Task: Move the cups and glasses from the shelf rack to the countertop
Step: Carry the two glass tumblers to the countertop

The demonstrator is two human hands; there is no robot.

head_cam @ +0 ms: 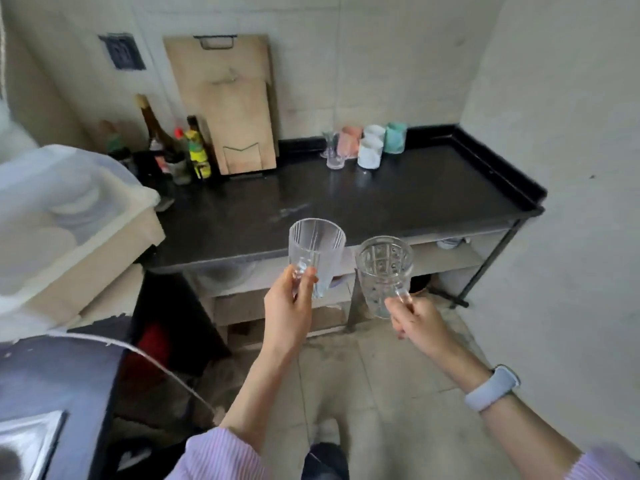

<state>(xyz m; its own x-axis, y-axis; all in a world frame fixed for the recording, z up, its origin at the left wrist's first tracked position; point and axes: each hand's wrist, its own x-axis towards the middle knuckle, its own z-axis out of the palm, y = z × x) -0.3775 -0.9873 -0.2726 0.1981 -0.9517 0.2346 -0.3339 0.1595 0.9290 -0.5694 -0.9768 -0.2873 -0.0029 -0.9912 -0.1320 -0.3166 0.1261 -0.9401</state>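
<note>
My left hand [289,306] grips a tall ribbed clear glass [316,251] near its base. My right hand [414,320] holds a clear glass with a diamond pattern [382,271] by its lower part. Both glasses are upright in the air, just in front of the near edge of the black countertop [398,195]. At the back of the countertop stand a pink cup [349,142], two white cups [370,152], a teal cup [395,137] and small clear glasses [332,154].
Wooden cutting boards [232,105] lean on the wall at the back left, beside several sauce bottles [180,147]. A translucent plastic bin [62,216] sits at left, a steel sink [27,441] lower left. Shelves under the counter hold bowls [225,275].
</note>
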